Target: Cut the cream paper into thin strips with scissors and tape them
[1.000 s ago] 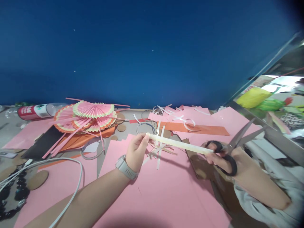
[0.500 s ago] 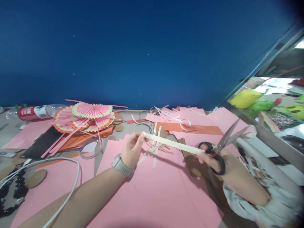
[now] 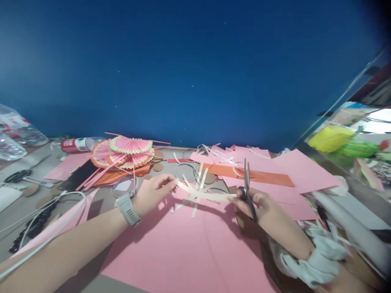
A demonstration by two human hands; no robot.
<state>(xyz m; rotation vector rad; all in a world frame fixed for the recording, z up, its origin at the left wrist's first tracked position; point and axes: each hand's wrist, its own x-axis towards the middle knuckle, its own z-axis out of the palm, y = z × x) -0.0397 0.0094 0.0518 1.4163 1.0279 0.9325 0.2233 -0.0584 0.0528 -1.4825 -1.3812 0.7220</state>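
My left hand (image 3: 152, 194), with a grey watch on its wrist, pinches the left end of a cream paper strip (image 3: 207, 196). My right hand (image 3: 259, 205) grips the strip's right end together with black-handled scissors (image 3: 248, 189), whose blades point up and away. The strip stretches between both hands just above a large pink paper sheet (image 3: 195, 248). Loose cream paper slivers (image 3: 195, 195) lie under the strip.
Pink and orange pleated paper fans (image 3: 128, 152) sit at the back left beside a lying bottle (image 3: 77, 144). Orange paper (image 3: 253, 175) and more pink sheets (image 3: 299, 167) lie at the back right. A white cable (image 3: 45, 207) and black beads (image 3: 27, 234) are at left.
Both hands have lowered the strip toward the pink sheet and come closer together. The scissors have swung from pointing right to pointing straight up. The view has shifted left.
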